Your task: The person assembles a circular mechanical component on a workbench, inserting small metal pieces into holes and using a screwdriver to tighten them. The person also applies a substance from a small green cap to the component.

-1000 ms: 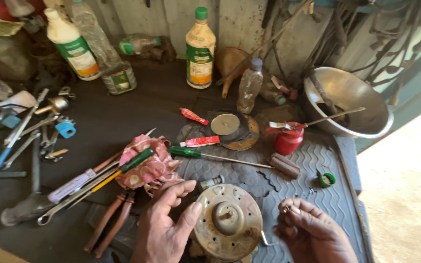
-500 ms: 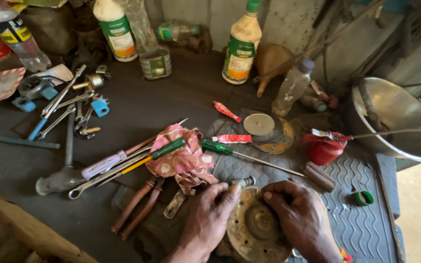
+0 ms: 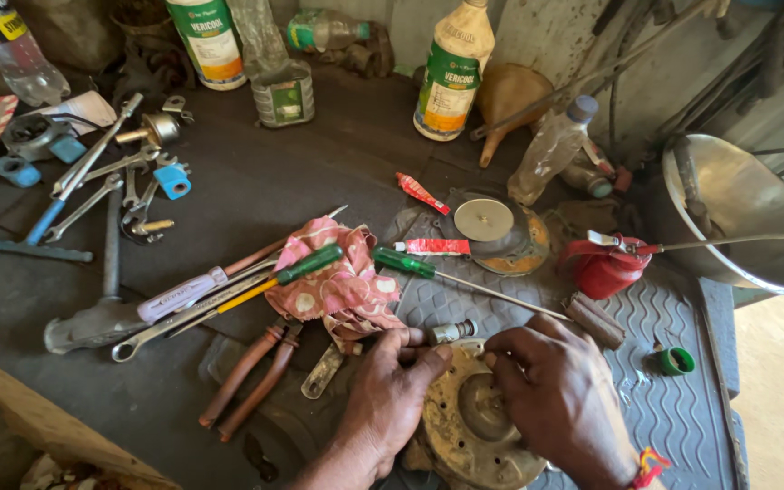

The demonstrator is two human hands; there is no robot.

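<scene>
At the bottom centre of the frame we see both hands on a round, rusty metal disc (image 3: 465,426) lying on the grey ribbed mat (image 3: 673,399). The left hand (image 3: 390,395) curls over the disc's left edge, thumb pressed on its rim, fingers bent around the side in a loose hold. The right hand (image 3: 557,395) lies over the disc's right half with fingers bent down toward its hollow centre; we cannot tell whether they pinch anything there. A small bolt (image 3: 453,331) lies just above the disc, near the left fingertips. Left of the hands lie red-handled pliers (image 3: 251,377), and above them a pink cloth (image 3: 338,281) with a green screwdriver (image 3: 410,265) beside it. At right centre stands a red oil can (image 3: 602,266), with a steel bowl (image 3: 755,218) at the right edge. Wrenches (image 3: 129,195) lie at upper left, and bottles (image 3: 451,77) line the top.
</scene>
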